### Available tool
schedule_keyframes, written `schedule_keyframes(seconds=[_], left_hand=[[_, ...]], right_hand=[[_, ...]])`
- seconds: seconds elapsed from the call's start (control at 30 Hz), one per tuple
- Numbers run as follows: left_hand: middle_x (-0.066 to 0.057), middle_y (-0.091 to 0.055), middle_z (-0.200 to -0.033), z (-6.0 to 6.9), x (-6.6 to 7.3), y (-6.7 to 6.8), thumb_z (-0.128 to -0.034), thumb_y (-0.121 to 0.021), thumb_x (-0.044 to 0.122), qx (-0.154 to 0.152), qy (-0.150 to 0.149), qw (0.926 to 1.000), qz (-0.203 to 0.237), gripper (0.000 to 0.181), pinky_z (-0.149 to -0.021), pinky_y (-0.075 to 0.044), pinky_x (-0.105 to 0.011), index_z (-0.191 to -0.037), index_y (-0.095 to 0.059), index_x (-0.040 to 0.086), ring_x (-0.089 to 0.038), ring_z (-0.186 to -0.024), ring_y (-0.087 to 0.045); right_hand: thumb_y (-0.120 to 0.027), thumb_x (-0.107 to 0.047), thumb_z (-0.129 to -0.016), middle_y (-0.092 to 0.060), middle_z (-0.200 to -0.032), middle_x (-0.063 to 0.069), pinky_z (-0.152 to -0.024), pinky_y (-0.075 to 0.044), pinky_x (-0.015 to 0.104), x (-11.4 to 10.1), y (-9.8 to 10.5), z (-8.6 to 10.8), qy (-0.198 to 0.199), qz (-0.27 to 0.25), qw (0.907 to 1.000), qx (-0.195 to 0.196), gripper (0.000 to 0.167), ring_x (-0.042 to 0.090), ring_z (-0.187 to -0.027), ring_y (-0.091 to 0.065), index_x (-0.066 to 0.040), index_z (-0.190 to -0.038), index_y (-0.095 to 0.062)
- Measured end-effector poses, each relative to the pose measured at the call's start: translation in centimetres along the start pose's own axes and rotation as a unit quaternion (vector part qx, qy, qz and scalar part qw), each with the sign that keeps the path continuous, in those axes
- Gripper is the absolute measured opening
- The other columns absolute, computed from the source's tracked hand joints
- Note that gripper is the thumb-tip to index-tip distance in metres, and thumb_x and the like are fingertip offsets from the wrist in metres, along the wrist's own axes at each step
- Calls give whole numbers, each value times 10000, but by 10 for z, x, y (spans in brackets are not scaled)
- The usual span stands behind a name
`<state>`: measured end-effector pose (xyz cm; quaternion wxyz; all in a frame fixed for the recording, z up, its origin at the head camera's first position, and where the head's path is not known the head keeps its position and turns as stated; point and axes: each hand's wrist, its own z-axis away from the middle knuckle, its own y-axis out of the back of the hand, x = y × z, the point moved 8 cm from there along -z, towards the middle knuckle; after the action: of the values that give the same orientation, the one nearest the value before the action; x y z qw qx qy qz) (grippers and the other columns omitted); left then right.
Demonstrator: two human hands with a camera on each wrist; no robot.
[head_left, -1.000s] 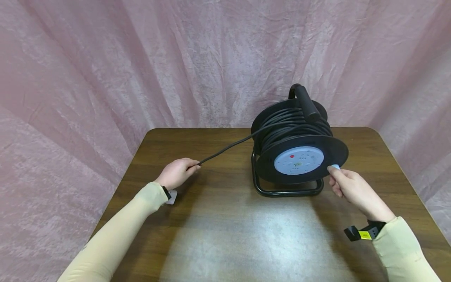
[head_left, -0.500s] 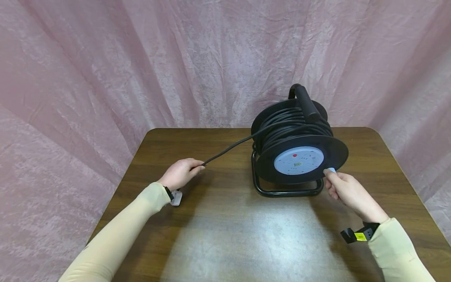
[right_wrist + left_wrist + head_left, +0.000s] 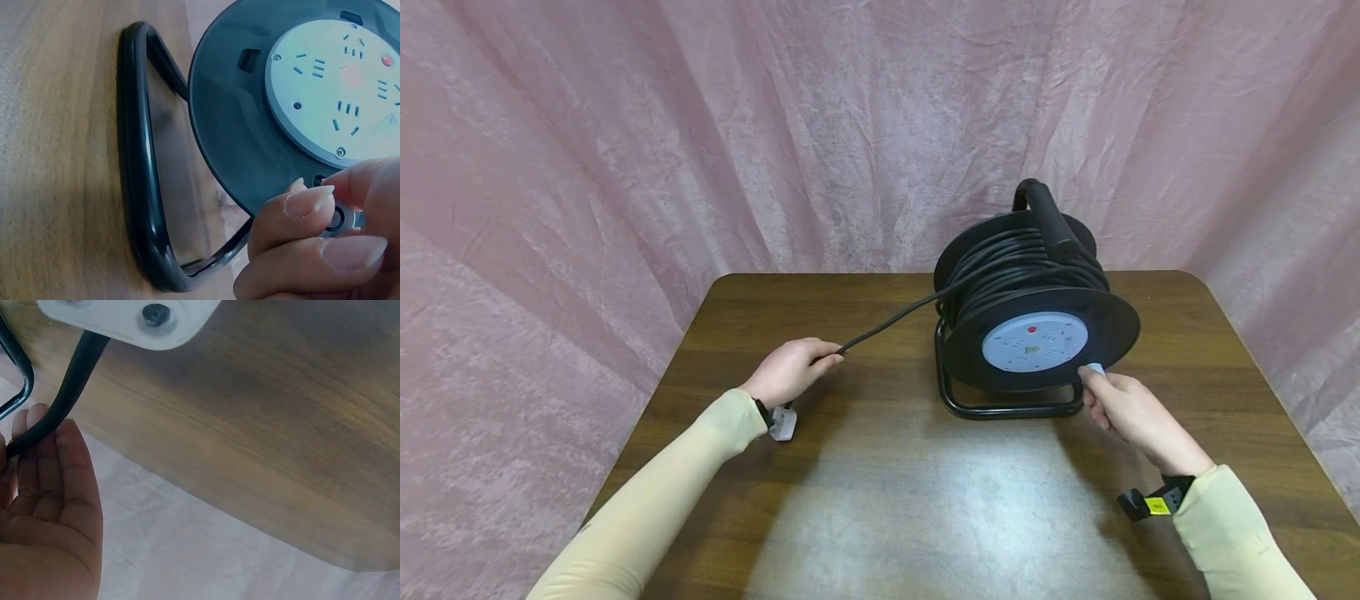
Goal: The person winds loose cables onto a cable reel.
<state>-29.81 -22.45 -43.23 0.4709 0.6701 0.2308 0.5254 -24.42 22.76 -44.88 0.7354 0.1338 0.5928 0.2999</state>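
Observation:
A black cable reel (image 3: 1116, 321) with a pale round socket panel (image 3: 1036, 342) stands towards the back right of the table. My left hand (image 3: 790, 369) pinches the black cable (image 3: 891, 319), which runs up to the coils on the drum. Below that wrist hangs the white plug (image 3: 783, 423) on the cable's end; the left wrist view shows the plug (image 3: 131, 319) close up. At the reel's lower right rim, my right hand (image 3: 1138, 414) pinches a small pale knob (image 3: 1097, 367). Fingers hide most of this knob in the right wrist view.
The reel rests on a black tubular stand (image 3: 1007, 412) with a carrying handle (image 3: 1054, 221) above the drum. Wooden tabletop (image 3: 910, 500) extends in front and to the left. A pink curtain (image 3: 850, 133) hangs behind the table.
The reel's front disc has turned clockwise, carrying its red button rightward. My right hand has moved left and slightly down with the knob. My left hand has shifted right, towards the reel.

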Motion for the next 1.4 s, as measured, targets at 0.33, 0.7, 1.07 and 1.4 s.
schedule_keyframes(seconds=[0.33,0.7,1.07,1.4], left_hand=[[30,-726,-1000,-3,7,-1,-1051,-622,276,33,-114,9999,27,269,-797,-527,-377,-1235,-744,123,-110,-889,-649],[-61,-747,-1044,-2,11,-7,-1075,-577,223,-209,51,9982,561,250,-847,-542,-406,-1276,-697,135,-134,-945,-686],[-84,-736,-1025,-3,13,-6,-1082,-558,287,-235,57,9967,772,274,-822,-538,-399,-1300,-686,183,-168,-903,-685],[-105,-721,-1000,-1,14,-11,-1091,-541,247,-317,75,9951,931,291,-771,-528,-398,-1331,-665,140,-200,-865,-668]], right_hand=[[-343,-572,-1086,-526,-625,22,-520,-362,317,1,-10,-2,-25,111,9999,-8,643,166,-564,-440,-20,-855,-580],[-330,-614,-1071,-521,-617,27,-531,-347,319,5,-25,-7,-274,157,9991,-292,701,186,-573,-433,15,-898,-585],[-358,-579,-1079,-506,-595,20,-508,-348,303,6,-36,-9,-373,-86,9984,-418,653,173,-539,-424,9,-902,-581],[-366,-596,-1072,-513,-598,19,-510,-353,302,5,-45,-12,-427,-92,9979,-476,661,175,-540,-436,3,-901,-589]])
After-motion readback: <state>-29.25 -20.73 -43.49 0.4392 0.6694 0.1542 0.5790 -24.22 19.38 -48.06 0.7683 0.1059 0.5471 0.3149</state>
